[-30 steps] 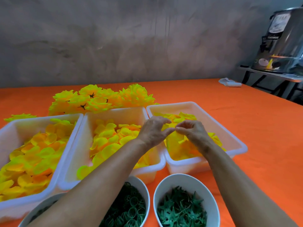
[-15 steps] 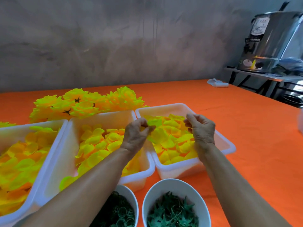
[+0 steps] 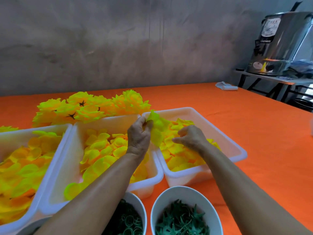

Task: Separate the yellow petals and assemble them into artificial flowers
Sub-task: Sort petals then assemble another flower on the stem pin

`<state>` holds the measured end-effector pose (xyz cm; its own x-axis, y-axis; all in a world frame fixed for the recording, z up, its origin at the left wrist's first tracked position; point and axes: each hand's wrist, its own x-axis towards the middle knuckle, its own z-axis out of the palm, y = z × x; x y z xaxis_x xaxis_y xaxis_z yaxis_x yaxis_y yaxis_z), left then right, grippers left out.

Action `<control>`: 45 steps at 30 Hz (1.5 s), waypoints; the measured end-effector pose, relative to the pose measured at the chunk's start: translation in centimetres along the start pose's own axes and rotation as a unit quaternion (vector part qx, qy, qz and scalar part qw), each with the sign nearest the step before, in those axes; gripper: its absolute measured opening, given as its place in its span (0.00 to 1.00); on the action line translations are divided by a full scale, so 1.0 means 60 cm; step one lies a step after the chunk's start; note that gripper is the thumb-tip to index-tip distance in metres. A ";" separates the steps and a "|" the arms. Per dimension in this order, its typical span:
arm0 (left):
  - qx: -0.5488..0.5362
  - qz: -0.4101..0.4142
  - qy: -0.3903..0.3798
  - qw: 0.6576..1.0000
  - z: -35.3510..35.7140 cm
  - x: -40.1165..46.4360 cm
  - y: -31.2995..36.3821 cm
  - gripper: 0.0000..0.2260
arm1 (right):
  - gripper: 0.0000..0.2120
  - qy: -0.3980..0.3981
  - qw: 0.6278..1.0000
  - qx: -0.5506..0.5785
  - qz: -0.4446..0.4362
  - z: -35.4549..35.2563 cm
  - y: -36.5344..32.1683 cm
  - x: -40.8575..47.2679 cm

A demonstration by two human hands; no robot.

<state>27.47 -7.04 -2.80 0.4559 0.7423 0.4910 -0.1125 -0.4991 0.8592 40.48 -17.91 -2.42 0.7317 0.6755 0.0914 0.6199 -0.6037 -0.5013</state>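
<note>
My left hand (image 3: 138, 136) pinches a clump of yellow petals (image 3: 156, 128) above the right tray (image 3: 225, 133); my right hand (image 3: 189, 137), fingers loosely curled, rests on that tray's petals. Finished flowers (image 3: 91, 109) lie behind, two bowls of green parts (image 3: 181, 217) sit near me on the orange table (image 3: 254, 133)
</note>
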 end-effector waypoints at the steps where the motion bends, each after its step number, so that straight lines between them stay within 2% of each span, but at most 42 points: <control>1: -0.006 0.003 0.002 1.000 -0.001 -0.001 -0.001 0.08 | 0.18 -0.017 0.999 -0.035 0.006 0.010 -0.005 0.001; 4: -0.025 0.004 0.010 1.000 -0.003 -0.002 -0.002 0.07 | 0.20 -0.035 0.996 -0.069 0.034 0.033 -0.010 0.001; 7: -0.070 -0.015 0.001 0.997 -0.002 -0.001 -0.002 0.06 | 0.19 -0.022 0.998 -0.040 0.043 0.034 -0.006 0.005; 9: -0.120 -0.027 -0.026 0.992 -0.001 -0.003 0.002 0.04 | 0.16 0.021 0.999 0.014 0.046 0.029 -0.004 0.007; 12: -0.158 -0.026 -0.079 0.984 0.004 -0.012 0.011 0.04 | 0.04 0.101 0.988 0.105 0.045 0.021 -0.004 0.007; 17: -0.175 -0.035 -0.140 0.974 0.010 -0.019 0.016 0.08 | 0.11 0.171 0.935 0.294 0.096 0.009 0.000 0.002; 20: -0.170 -0.031 -0.143 0.974 0.008 -0.019 0.015 0.07 | 0.09 0.175 0.924 0.327 0.098 0.007 -0.003 -0.005; 24: -0.153 -0.034 -0.151 0.976 0.008 -0.018 0.008 0.03 | 0.10 0.175 0.928 0.317 0.092 0.006 -0.001 -0.009; 26: -0.153 -0.035 -0.161 0.974 0.010 -0.019 0.007 0.03 | 0.11 0.177 0.912 0.359 0.092 0.006 0.001 -0.010; 30: -0.092 0.018 -0.196 0.976 0.012 -0.022 0.007 0.06 | 0.13 0.190 0.870 0.446 0.092 0.006 0.003 -0.006; 33: -0.028 0.068 -0.245 0.967 0.016 -0.029 0.005 0.05 | 0.12 0.193 0.870 0.447 0.079 0.006 0.002 -0.003; 37: 0.077 0.108 -0.284 0.950 0.021 -0.031 -0.006 0.06 | 0.12 0.215 0.858 0.455 0.104 0.000 0.012 0.001; 41: 0.228 0.161 -0.273 0.921 0.027 -0.030 -0.009 0.07 | 0.14 0.268 0.855 0.427 0.124 -0.032 0.018 0.003; 45: 0.249 0.165 -0.273 0.914 0.026 -0.034 -0.005 0.08 | 0.13 0.301 0.866 0.376 0.133 -0.060 0.018 0.002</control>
<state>27.92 -9.10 -4.29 0.8581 0.2484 0.4494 0.0308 -0.8985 0.4379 42.24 -20.03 0.16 0.9758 0.0760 0.2050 0.2123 -0.1043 -0.9716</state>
